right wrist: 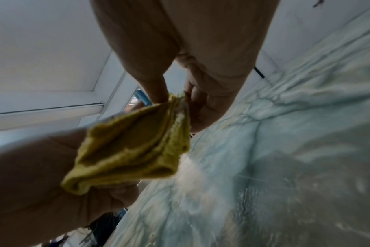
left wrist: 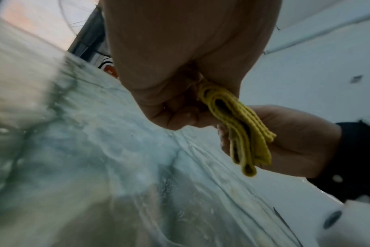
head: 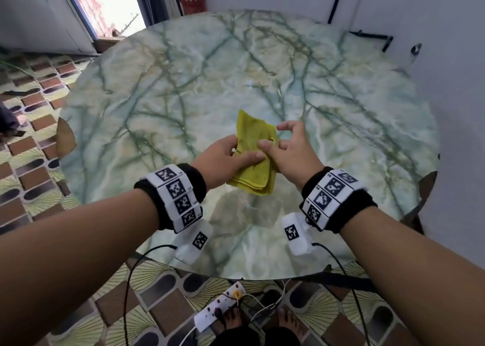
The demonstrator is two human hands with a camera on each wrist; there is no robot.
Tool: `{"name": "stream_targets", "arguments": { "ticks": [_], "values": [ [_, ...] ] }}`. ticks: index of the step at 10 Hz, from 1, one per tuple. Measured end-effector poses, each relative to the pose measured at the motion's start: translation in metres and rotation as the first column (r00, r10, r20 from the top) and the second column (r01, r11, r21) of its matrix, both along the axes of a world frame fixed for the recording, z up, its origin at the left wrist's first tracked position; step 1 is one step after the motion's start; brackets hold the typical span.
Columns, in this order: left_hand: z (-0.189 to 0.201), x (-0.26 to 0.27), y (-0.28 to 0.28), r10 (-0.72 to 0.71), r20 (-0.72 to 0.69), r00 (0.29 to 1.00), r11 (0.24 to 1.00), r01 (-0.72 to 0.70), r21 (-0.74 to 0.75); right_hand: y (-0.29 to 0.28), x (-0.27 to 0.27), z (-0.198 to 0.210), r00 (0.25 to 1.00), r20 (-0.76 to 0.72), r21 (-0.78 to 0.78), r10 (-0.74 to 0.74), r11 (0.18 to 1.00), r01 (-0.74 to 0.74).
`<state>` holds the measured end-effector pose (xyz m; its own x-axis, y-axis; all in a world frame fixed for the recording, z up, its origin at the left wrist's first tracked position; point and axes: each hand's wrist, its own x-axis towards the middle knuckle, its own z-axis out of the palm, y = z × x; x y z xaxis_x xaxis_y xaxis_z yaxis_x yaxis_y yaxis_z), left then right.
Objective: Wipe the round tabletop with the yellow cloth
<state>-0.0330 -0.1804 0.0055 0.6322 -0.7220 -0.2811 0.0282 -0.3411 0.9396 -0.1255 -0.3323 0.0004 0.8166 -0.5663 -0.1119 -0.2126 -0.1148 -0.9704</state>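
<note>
A folded yellow cloth [head: 253,157] hangs in the air above the middle of the round green-veined marble tabletop [head: 157,88]. My left hand [head: 231,154] grips the cloth from the left, thumb laid across its top. My right hand [head: 283,146] pinches the cloth's right side with its thumb, the other fingers loosely bent above. In the left wrist view the cloth's [left wrist: 241,127] folded layers stick out of the fist. The right wrist view shows the cloth [right wrist: 135,148] between both hands over the tabletop [right wrist: 285,150].
A white wall [head: 446,57] curves close around the table's right and far side. An open doorway [head: 112,2] lies at the far left. A white power strip [head: 220,309] with cables lies on the patterned floor by my bare feet, under the table's near edge.
</note>
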Motion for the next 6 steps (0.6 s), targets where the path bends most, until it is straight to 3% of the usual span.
{"name": "stream_targets", "arguments": {
  "ticks": [2, 3, 4, 6],
  "values": [
    [-0.02, 0.008, 0.003, 0.019, 0.062, 0.998, 0.982, -0.03, 0.185, -0.013, -0.002, -0.025, 0.976, -0.217, -0.223, 0.005, 0.973, -0.055],
    [-0.035, 0.002, 0.009, -0.223, 0.121, 0.967, 0.889, 0.151, 0.431, -0.019, -0.01, -0.043, 0.9, -0.436, -0.407, 0.022, 0.887, -0.219],
    [-0.043, -0.005, 0.017, -0.43, 0.214, 0.877, 0.741, 0.207, 0.638, -0.024, -0.023, -0.055, 0.837, -0.547, -0.487, 0.018, 0.807, -0.335],
    [-0.034, 0.005, 0.036, -0.422, 0.262, 0.868, 0.737, 0.161, 0.656, -0.027, -0.059, -0.046, 0.913, -0.406, -0.493, -0.04, 0.851, -0.182]
  ]
}}
